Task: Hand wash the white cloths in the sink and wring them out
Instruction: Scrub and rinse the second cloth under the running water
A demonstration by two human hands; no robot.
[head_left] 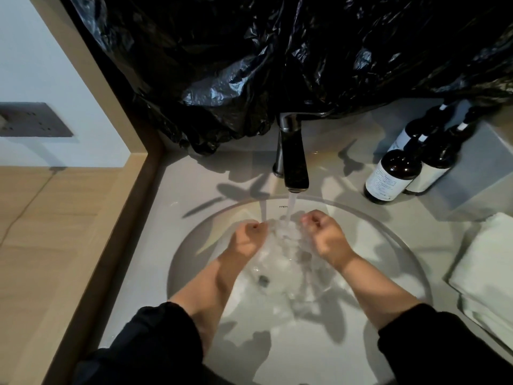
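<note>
A: Cloths, count?
B: One wet white cloth (286, 241), blurred under the stream, is hanging over the round sink (194, 245). Left hand (248, 237) and right hand (326, 234), apart, are each gripping an end.
A: Outward?
B: One dark metal faucet (293, 159) is running. A folded white stack (488, 262) is lying on the smooth tabletop (194, 176); two brown glass bottles (391, 176) are standing beside it.

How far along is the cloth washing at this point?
Done: the faucet is running; no wrung-out cloth shows anywhere. In hand: left hand and right hand grip a blurred wet white cloth under the stream, over the sink. Left: wringing it, then seemingly the folded white cloths stacked on the counter to the right.
</note>
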